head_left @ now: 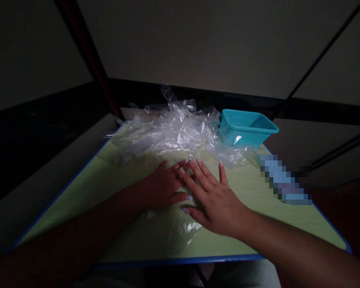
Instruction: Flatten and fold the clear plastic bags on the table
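- Left hand (162, 186) and right hand (217, 200) are nearer than the tub (252, 138) and off to its left. Both are palm down with fingers spread. The right fingertips touch the left ones or just pass over them; I can't tell which. Neither hand seems to pinch anything.
- Table (243, 178): the tub sits close to its far right corner, so a bump could knock things over the side.
- Pile (180, 132): this heap of clear plastic is left of the tub and seems to touch it. It looks light and loose, so a quick arm or a puff of air could make it slide off.
- Tub: if plastic catches on it and gets tugged, it might tip.
- Sheet (183, 236): this clear bit pokes out by the hands, nearer than the tub and to its left. It looks thin, so a hard push could wrinkle or rip it, and it may stick to skin.
- Hard to see: the left arm (87, 220) is very dark and cut off. The pile hides some of the table's far edge. The tub's floor is hidden. Blocky squares cover a bluish thing (280, 180) nearer than the tub and to its right. Hands cover part of the sheet, so I can't tell if it's a bag.
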The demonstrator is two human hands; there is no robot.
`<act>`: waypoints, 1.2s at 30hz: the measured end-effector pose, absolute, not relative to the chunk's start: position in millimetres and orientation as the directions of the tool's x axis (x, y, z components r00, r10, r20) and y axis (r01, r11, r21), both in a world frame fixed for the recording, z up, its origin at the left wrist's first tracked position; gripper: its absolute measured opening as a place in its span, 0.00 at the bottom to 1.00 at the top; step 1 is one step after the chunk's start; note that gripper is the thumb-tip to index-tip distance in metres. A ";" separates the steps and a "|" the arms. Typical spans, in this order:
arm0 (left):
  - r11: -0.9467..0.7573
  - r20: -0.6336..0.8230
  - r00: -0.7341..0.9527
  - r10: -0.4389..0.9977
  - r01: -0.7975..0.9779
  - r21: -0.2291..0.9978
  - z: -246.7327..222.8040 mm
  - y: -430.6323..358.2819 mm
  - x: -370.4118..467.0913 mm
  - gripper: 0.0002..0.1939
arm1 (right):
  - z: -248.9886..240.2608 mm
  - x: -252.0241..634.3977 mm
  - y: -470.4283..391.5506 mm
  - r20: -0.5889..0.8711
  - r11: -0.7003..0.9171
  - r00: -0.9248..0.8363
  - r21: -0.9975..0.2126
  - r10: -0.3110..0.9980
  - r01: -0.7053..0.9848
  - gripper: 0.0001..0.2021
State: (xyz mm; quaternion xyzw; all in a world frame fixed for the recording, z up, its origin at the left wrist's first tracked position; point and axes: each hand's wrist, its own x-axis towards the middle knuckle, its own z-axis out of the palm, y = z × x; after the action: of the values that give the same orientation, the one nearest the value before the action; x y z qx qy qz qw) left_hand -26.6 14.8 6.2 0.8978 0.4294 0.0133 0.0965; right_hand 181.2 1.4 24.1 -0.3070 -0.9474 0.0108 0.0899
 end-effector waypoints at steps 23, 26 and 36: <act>-0.664 0.045 0.663 0.748 0.746 0.052 8.9 20.4 -32.5 0.34 | 54.3 219.3 -13.7 0.050 0.947 -0.997 -0.318 0.051 0.032 0.23; -0.664 0.032 0.663 0.748 0.746 0.061 9.7 20.1 -31.9 0.35 | 58.4 218.2 -18.0 0.001 0.946 -1.000 -0.323 0.027 0.025 0.26; -0.669 0.081 0.667 0.741 0.722 0.178 11.4 18.2 -28.8 0.33 | 48.2 214.6 -19.0 0.056 0.902 -0.991 -0.422 0.125 0.090 0.29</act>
State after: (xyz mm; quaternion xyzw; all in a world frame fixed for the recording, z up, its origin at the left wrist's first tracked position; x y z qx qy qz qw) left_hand -28.8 18.2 11.4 0.9106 0.4015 0.0730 0.0653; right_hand 214.6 -19.0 48.2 -0.0554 -0.9744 0.2140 0.0409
